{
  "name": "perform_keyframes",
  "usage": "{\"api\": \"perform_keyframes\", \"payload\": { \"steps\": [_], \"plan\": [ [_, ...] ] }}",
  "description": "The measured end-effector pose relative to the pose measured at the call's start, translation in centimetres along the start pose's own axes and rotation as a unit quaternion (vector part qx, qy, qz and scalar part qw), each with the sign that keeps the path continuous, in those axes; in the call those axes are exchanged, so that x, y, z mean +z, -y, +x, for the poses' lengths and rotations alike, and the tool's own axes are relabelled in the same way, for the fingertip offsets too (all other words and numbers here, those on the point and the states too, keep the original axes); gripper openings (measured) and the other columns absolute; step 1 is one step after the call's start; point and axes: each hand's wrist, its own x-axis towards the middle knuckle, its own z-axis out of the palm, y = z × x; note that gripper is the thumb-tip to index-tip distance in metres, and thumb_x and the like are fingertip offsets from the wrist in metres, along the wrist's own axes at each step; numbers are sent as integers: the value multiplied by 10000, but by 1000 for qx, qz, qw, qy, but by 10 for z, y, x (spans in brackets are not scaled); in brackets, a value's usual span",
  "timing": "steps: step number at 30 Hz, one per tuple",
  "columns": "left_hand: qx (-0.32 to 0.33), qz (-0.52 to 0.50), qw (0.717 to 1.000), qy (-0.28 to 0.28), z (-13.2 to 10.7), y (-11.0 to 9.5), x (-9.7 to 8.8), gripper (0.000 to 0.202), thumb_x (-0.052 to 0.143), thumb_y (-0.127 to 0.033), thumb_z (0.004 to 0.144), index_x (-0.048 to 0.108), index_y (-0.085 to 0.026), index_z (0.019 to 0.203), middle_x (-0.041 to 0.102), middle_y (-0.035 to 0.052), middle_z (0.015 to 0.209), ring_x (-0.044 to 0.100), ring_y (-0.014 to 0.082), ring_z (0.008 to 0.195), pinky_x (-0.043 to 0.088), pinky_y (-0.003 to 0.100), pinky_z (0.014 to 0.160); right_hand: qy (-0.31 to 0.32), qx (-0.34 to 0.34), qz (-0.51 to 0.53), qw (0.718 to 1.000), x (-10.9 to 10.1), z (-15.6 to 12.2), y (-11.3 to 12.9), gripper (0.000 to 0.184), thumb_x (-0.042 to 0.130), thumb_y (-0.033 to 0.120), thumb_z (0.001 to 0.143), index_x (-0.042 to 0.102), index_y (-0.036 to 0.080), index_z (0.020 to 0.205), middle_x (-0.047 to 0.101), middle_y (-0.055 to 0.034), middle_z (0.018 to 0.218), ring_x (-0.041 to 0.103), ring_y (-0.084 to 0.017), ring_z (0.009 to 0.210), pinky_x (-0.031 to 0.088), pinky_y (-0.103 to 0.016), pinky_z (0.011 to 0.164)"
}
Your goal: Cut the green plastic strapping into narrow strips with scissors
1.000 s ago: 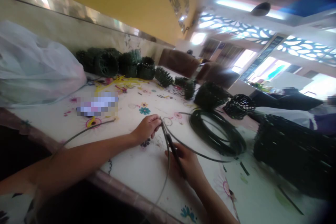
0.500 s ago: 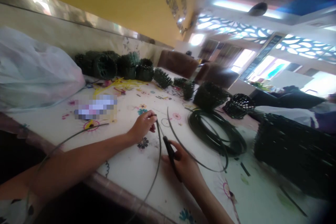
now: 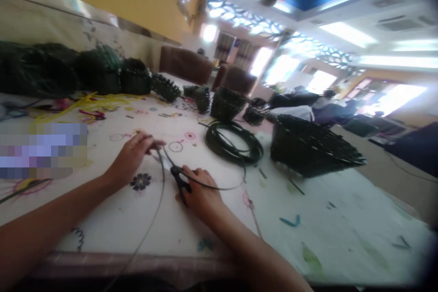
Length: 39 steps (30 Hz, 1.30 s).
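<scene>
My left hand (image 3: 137, 150) is closed, pinching a thin dark green strip (image 3: 161, 182) near its upper end. The strip curves down over the table's front edge. My right hand (image 3: 201, 191) is wrapped around black-handled scissors (image 3: 179, 180), whose blades point up toward my left fingers. A second length of strip (image 3: 219, 188) arcs from the coil (image 3: 210, 146) past my right hand to my left fingertips. Whether the blades touch either strip I cannot tell.
Small dark woven baskets (image 3: 227, 104) line the back of the table (image 3: 112, 232). A larger woven basket (image 3: 308, 148) stands at the right. Yellow strips (image 3: 73, 107) lie at back left. Strip offcuts and a blue bent piece (image 3: 290, 222) are scattered on the right.
My view has swung to the right. The free strip's end is now at my left fingertips, and the scissors have come closer to that hand.
</scene>
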Motion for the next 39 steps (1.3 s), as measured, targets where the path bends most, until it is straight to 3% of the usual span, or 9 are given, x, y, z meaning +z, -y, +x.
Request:
{"api": "perform_keyframes", "payload": {
  "steps": [10, 15, 17, 21, 26, 30, 33, 36, 39],
  "plan": [
    [-148, -208, 967, -24, -2, -24, 5, 118, 501, -184, 936, 585, -184, 854, 733, 40, 707, 714, 161, 677, 597, 259, 654, 0, -2, 45, 999, 1, 1, -2, 483, 693, 321, 863, 641, 254, 1339, 634, -132, 1170, 574, -292, 1118, 471, -363, 907],
    [-174, -230, 957, 2, -3, -32, 8, 199, 450, -155, 954, 557, -183, 789, 776, 143, 1088, 754, 251, 1021, 664, 376, 744, -11, 0, 37, 999, 3, -1, 2, 585, 718, 369, 848, 602, 287, 1415, 611, -143, 1204, 541, -329, 1157, 474, -399, 908],
    [-187, -234, 954, 19, -4, -32, 10, 230, 446, -158, 960, 541, -177, 752, 765, 160, 1111, 741, 269, 1066, 669, 391, 761, -17, -5, 28, 999, 3, -1, 2, 588, 714, 376, 856, 597, 287, 1426, 611, -146, 1194, 538, -331, 1152, 469, -413, 932],
    [-180, -235, 955, 18, -5, -27, 10, 258, 415, -130, 981, 551, -163, 764, 691, 69, 747, 714, 177, 725, 671, 360, 714, 5, -4, 39, 999, -1, 2, 2, 530, 716, 383, 851, 640, 282, 1366, 619, -136, 1143, 563, -306, 1093, 476, -393, 919],
    [-143, -269, 952, 2, 7, -21, -4, 266, 367, -63, 1005, 437, -168, 771, 465, -55, 587, 453, 48, 434, 545, 167, 500, 7, -43, 54, 998, -1, 8, -4, 603, 732, 354, 827, 602, 259, 1409, 633, -123, 1107, 579, -263, 1003, 481, -347, 865],
    [-185, -316, 930, -36, 19, -26, -17, 311, 318, -53, 1031, 409, -166, 757, 349, -86, 543, 303, 18, 348, 288, 105, 338, -29, -50, -3, 998, 5, 13, -9, 340, 732, 332, 832, 754, 193, 1141, 630, -142, 1096, 578, -274, 1011, 473, -363, 874],
    [-188, -352, 915, -56, 20, -35, -20, 306, 284, -114, 1066, 536, -118, 893, 350, -82, 547, 311, 18, 356, 270, 103, 338, -71, -79, 3, 994, 6, 19, -13, 246, 709, 295, 862, 774, 179, 1069, 644, -141, 1109, 591, -250, 999, 467, -375, 924],
    [-172, -366, 912, -67, 15, -44, -18, 313, 281, -146, 1076, 535, -120, 894, 355, -76, 546, 316, 20, 366, 262, 105, 340, -104, -77, 105, 986, 3, 25, -20, 128, 666, 227, 897, 780, 173, 916, 684, -98, 1020, 614, -194, 952, 471, -305, 884],
    [-139, -364, 919, -56, 15, -51, -19, 337, 288, -131, 1070, 432, -169, 767, 324, -78, 526, 265, 25, 357, 223, 128, 325, -94, -18, 284, 954, -4, 33, -30, 219, 623, 226, 884, 711, 163, 694, 657, -23, 723, 600, -141, 732, 450, -244, 695]
  ]
}}
